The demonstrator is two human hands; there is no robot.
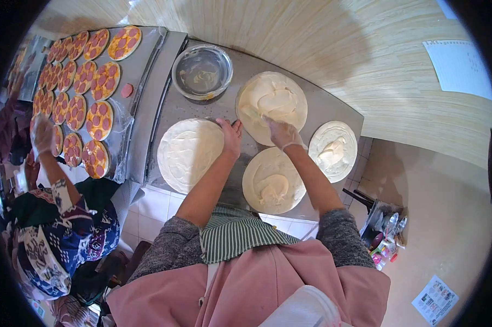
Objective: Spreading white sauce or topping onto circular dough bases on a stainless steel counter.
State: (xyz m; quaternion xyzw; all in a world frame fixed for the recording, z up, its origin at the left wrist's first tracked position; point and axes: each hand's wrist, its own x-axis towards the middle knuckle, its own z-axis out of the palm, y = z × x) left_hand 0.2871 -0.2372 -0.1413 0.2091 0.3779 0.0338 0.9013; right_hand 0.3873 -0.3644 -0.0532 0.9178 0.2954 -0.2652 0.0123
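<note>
My left hand (231, 138) is bare and holds nothing; its fingers reach between a pale dough round (184, 157) spread with cream-coloured sauce and a far dough round (288, 96). Its fingertips are at the far round's near left edge. My right hand (284, 133), in a clear plastic glove, is over that far round, fingertips down at the thick cream-coloured sauce (276, 98). A pale blur lies by those fingertips; whether it is a tool or smeared sauce I cannot tell. Two more rounds, a near one (254, 184) and a small right one (321, 135), carry unspread dollops of sauce.
A metal bowl (203, 71) with sauce residue stands at the back of the metal table (229, 188). Leftward, a second table bears several small pizzas (105, 81) with sausage slices and one loose slice (127, 90). A co-worker's gloved hand (42, 137) is over them. Utensils (391, 225) hang at right.
</note>
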